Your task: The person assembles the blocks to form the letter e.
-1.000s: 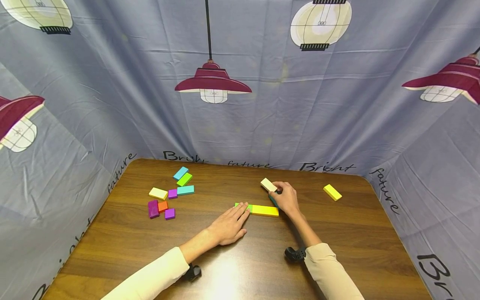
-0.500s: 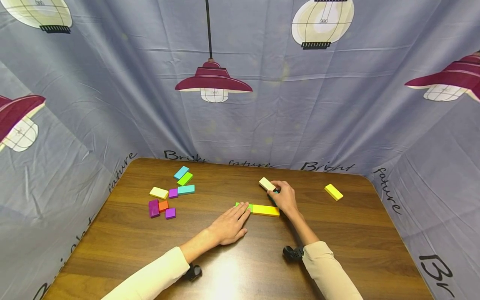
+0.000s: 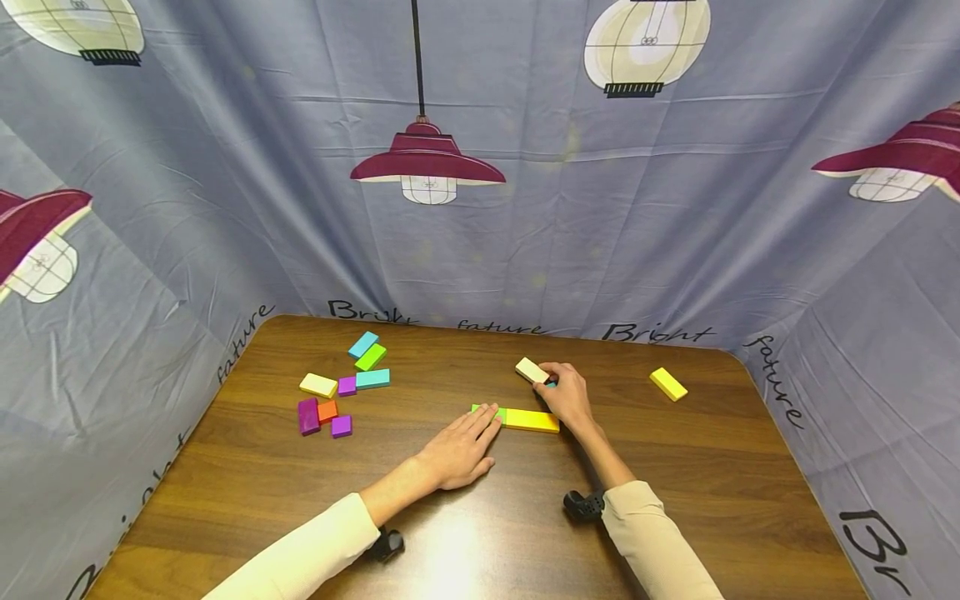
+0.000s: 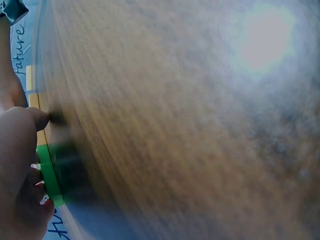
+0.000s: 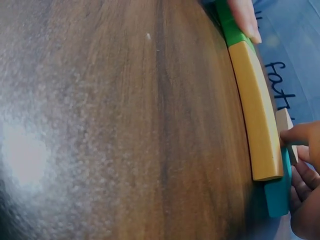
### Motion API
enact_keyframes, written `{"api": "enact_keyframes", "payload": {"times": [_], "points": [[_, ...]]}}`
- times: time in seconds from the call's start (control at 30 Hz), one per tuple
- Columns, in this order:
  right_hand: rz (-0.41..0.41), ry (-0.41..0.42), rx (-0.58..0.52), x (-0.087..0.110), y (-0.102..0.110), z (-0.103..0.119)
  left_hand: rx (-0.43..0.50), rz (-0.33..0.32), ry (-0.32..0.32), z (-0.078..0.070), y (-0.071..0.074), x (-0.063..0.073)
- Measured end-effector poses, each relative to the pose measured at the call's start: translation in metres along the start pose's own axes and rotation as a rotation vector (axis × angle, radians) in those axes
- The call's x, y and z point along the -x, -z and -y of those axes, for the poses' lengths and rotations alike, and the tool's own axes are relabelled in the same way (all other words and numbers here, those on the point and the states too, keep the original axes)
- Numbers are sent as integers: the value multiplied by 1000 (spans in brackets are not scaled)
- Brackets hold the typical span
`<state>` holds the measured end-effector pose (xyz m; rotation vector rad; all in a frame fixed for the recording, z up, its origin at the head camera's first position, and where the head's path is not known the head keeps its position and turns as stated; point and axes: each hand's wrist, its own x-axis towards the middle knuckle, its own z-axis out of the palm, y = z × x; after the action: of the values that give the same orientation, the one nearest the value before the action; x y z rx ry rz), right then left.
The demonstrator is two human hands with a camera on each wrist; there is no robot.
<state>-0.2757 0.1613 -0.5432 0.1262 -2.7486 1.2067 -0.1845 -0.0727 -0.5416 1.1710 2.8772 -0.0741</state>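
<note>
On the table (image 3: 705,483), the green block (image 5: 232,27) and orange block (image 3: 531,421) were laid end to end, the teal block (image 5: 277,198) behind, the cream block (image 3: 530,370) beyond; all were judged light, stiff and slightly slippery, best pinched across their sides. By the left hand (image 3: 459,452), straight-fingered and gripping nothing, the green block was partly covered. Farther off, the cream block was pinched near one end by the right hand (image 3: 567,396); whether the teal block was also held could not be told

PLACE: curtained-off work area, room type unclear | lamp-print fabric (image 3: 600,225) on three sides | wooden table (image 3: 712,467)
</note>
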Motion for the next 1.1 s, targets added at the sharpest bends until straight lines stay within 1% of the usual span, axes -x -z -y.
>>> {"api": "enact_keyframes", "payload": {"times": [0.23,0.37,0.77,1.1], "points": [[20,-25,23,1,0,-2,13,15,7,0,1,-1],[25,-36,21,0,-1,-3,10,11,6,0,1,-1],[11,-19,18,-2,-3,-5,-2,3,1,1,1,-1],[25,-32,15,0,-3,-4,4,4,-2,1,2,-1]]}}
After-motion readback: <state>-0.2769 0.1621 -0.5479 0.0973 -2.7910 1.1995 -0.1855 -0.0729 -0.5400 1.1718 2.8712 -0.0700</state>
